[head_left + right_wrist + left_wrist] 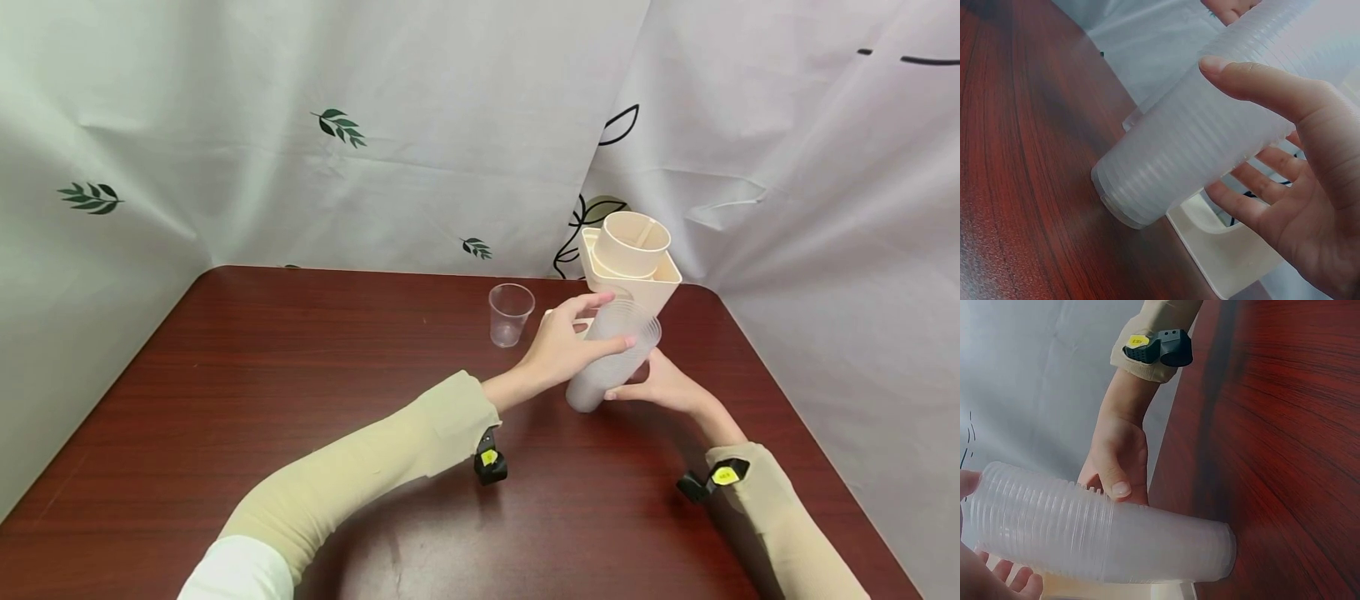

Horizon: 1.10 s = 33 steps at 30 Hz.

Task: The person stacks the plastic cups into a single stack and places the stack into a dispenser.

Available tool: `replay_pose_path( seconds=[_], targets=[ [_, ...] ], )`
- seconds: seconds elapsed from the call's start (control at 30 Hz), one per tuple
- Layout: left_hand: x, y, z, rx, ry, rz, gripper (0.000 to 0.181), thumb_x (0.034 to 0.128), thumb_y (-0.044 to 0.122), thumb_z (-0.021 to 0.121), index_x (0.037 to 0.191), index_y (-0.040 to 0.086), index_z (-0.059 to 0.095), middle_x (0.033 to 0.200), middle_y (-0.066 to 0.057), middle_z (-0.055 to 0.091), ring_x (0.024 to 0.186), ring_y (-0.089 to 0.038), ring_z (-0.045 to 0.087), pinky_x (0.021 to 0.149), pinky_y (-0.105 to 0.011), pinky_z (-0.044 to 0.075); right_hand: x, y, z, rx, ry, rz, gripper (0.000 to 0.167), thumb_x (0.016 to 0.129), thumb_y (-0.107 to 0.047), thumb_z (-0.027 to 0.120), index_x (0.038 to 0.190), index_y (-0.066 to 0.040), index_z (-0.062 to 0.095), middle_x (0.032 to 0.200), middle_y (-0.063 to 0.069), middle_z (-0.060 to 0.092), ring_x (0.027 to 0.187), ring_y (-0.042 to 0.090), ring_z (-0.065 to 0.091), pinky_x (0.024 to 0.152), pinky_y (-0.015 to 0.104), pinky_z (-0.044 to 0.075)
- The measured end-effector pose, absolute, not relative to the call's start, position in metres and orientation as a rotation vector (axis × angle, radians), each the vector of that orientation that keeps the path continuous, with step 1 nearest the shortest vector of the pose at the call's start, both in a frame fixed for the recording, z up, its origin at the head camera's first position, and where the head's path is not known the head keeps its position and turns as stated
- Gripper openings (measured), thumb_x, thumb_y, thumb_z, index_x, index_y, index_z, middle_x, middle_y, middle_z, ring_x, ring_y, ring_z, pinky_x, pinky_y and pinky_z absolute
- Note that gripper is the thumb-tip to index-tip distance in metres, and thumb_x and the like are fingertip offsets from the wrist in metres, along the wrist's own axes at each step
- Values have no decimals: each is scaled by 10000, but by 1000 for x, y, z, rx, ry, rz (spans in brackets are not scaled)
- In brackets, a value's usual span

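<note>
A long nested stack of clear plastic cups (pixel 609 362) is held at a tilt between both hands, just in front of the cream holder. In the left wrist view, ribbed rims crowd one end of the cup stack (pixel 1041 519). My left hand (pixel 562 343) grips that rim end, thumb on one side and fingers on the other. Lower down, my right hand (pixel 663 387) holds the stack's side; in the right wrist view its thumb lies over the cups and its fingers curl beneath. Left of the hands, a single clear cup (pixel 510 315) stands upright on the table.
Behind the stack stands a cream plastic holder (pixel 637 293) with a round open tube (pixel 630 250) on top; its base is partly hidden by the left hand and cups. The dark red wooden table (pixel 337 333) meets pale patterned curtains (pixel 412 125) at the back and sides.
</note>
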<state>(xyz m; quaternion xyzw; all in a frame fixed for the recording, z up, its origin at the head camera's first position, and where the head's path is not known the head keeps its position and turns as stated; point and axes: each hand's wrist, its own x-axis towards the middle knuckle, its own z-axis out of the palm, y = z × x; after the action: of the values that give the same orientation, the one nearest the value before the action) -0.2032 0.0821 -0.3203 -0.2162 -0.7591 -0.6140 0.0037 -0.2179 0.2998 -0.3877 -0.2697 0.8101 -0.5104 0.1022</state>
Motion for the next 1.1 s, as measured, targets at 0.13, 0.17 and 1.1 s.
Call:
replay_pose_path(
  seconds=[0.13,0.17,1.1],
  targets=[
    [-203,80,-320,-681,-2389,-1889,613,775,259,797,1335,164,565,1338,43,599,1160,-142,608,993,-287,494,-218,300,-387,-805,2372,-1517,754,758,29,764,1379,-114,363,1201,-115,591,1052,28,606,862,187,520],
    [-203,80,-320,-682,-2388,-1877,614,774,263,799,1333,166,565,1336,44,600,1161,-139,606,991,-274,492,-218,300,-387,-807,2372,-1516,756,758,29,764,1381,-111,361,1203,-115,589,1054,28,605,862,188,520],
    [-237,27,-331,-549,-2115,-1702,524,766,186,803,1239,101,594,1141,-80,663,997,-201,601,943,-445,492,-217,300,-387,-783,2520,-1412,748,728,-23,804,1351,-78,393,1189,-134,552,1089,-15,521,915,126,416]
  ],
)
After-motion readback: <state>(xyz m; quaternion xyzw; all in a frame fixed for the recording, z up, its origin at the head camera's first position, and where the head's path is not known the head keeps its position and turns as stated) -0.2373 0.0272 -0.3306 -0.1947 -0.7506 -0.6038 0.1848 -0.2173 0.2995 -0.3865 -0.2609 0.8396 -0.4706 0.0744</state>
